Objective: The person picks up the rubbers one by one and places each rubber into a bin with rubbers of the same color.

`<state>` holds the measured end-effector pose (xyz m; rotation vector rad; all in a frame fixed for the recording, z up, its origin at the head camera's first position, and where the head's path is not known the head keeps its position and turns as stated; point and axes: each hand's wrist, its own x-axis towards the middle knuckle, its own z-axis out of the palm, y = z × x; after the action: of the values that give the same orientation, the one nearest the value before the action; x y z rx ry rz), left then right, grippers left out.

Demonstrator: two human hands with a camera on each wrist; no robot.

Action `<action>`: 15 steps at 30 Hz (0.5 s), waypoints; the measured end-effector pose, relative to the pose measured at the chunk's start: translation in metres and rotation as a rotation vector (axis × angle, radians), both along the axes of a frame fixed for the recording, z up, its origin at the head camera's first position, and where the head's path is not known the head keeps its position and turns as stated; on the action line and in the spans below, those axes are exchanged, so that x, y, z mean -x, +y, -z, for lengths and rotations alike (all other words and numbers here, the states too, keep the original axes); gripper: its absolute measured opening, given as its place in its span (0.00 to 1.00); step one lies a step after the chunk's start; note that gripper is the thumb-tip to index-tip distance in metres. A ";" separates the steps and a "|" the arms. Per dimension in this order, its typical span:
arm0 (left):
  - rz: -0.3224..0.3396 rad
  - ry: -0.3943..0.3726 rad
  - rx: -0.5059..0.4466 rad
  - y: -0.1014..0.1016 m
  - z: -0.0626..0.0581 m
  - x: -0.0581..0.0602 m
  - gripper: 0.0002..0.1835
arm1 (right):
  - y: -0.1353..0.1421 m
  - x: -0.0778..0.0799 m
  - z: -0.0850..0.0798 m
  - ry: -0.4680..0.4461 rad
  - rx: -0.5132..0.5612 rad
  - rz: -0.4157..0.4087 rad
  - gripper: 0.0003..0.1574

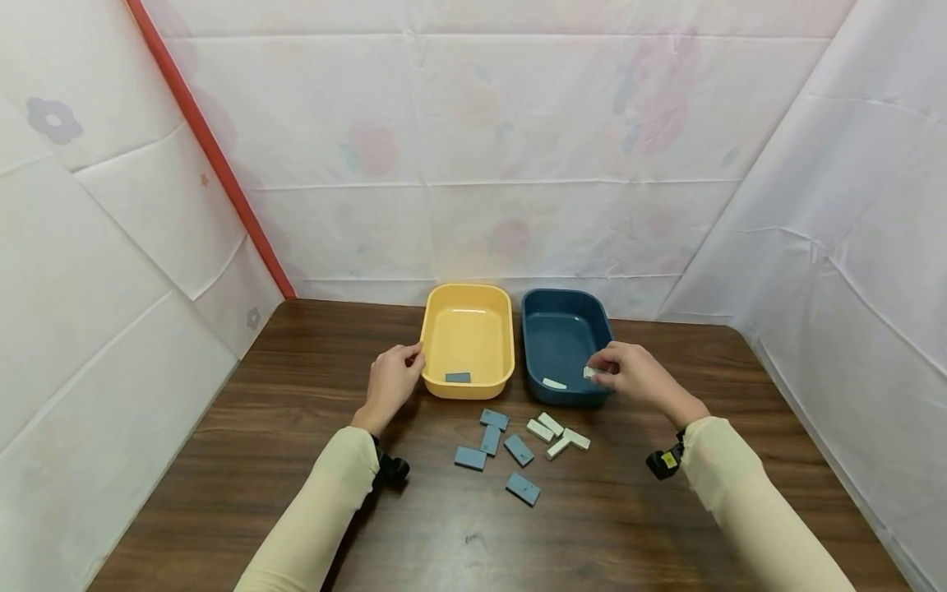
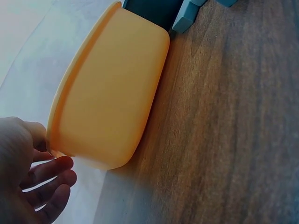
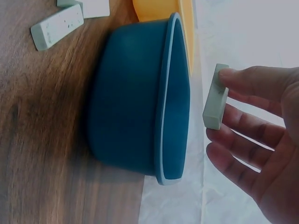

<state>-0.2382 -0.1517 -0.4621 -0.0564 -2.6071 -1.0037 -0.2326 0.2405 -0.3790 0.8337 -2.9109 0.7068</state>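
My left hand is at the left side of the yellow bin, pinching its rim between thumb and fingers. In the left wrist view the fingertips curl at the edge of that bin. A grey-blue block lies inside it. Over the dark blue bin, my right hand pinches a small whitish block between thumb and fingers, held just above the opening in the right wrist view. Another whitish block lies in the dark blue bin.
In front of the bins, several grey-blue blocks and several whitish blocks lie on the brown wooden table. White patterned cloth hangs behind and at both sides. A red strip runs down the left corner.
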 end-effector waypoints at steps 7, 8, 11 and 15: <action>0.005 -0.013 -0.011 -0.001 0.001 0.001 0.17 | -0.001 0.010 0.004 -0.014 -0.033 0.015 0.09; 0.004 -0.014 -0.013 -0.001 0.002 0.001 0.17 | -0.001 0.012 0.005 -0.021 -0.037 0.017 0.10; -0.001 -0.013 -0.017 -0.001 0.002 0.002 0.17 | -0.002 0.016 0.007 -0.031 -0.051 0.024 0.11; -0.005 -0.017 -0.024 -0.002 0.003 0.001 0.17 | -0.005 0.021 0.011 -0.055 -0.056 0.025 0.11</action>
<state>-0.2396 -0.1535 -0.4654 -0.0363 -2.6087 -1.0375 -0.2532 0.2359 -0.3901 0.7933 -2.9974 0.6597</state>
